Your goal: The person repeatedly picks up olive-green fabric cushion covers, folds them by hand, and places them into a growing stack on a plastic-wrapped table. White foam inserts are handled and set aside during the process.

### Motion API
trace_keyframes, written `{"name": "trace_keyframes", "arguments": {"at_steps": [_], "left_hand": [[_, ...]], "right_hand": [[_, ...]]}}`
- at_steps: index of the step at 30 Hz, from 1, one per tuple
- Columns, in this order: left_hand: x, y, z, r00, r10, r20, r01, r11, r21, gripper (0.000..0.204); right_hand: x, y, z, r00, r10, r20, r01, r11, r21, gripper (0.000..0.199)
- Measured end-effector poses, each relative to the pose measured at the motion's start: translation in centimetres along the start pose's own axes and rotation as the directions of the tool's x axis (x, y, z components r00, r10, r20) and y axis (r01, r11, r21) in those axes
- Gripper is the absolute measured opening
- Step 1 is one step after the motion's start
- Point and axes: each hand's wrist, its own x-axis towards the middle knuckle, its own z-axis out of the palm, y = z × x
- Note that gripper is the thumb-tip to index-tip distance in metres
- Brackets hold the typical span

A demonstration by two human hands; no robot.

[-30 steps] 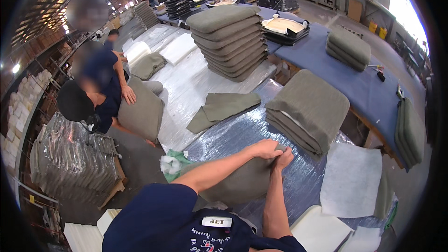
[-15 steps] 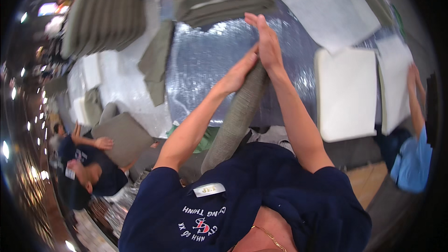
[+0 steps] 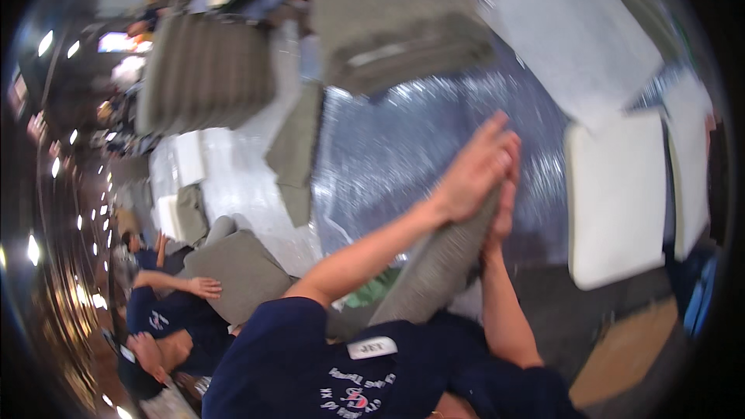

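Observation:
I hold a grey-green cushion [image 3: 438, 268] edge-on between my two palms, raised off the table toward my chest. My left hand [image 3: 475, 169] lies flat against its left face near the top edge. Pressed against the other face, my right hand [image 3: 506, 213] is partly hidden behind the cushion. Beneath them is the table covered in shiny plastic film [image 3: 388, 155]. The picture is blurred and strongly tilted.
A stack of grey cushions [image 3: 396, 27] sits at the table's far side, a taller stack [image 3: 206, 70] at the left. White foam pads [image 3: 617, 194] [image 3: 578, 35] lie to the right. A loose grey cover [image 3: 293, 151] lies left. A co-worker's hand [image 3: 203, 287] rests on another cushion [image 3: 244, 268].
The cushion lay flat on the film a second ago; both hands have since lifted it upright between the palms. The view has swung and tilted downward.

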Motion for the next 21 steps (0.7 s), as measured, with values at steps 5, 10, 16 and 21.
{"name": "trace_keyframes", "arguments": {"at_steps": [5, 10, 16, 21], "left_hand": [[1.0, 1.5, -2.5, 0.874, 0.345, 0.343, -0.347, 0.936, -0.056, 0.032], [0.8, 2.0, -2.6, 0.858, 0.358, 0.369, -0.395, 0.918, 0.026, 0.040], [2.9, 4.3, -0.7, 0.913, 0.023, 0.408, -0.199, 0.897, 0.396, 0.035], [4.8, 0.4, 1.8, 0.987, 0.116, 0.113, -0.147, 0.935, 0.322, 0.051]], "right_hand": [[-4.2, 6.5, -7.1, 0.981, 0.191, 0.041, -0.163, 0.916, -0.367, 0.051], [-5.9, 12.6, -10.8, 0.972, 0.229, 0.055, -0.182, 0.879, -0.441, 0.050], [-3.4, 19.8, -14.8, 0.905, 0.423, 0.054, -0.419, 0.860, 0.290, 0.053], [1.0, 7.7, -9.2, 0.909, 0.387, 0.155, -0.414, 0.881, 0.229, 0.056]]}}
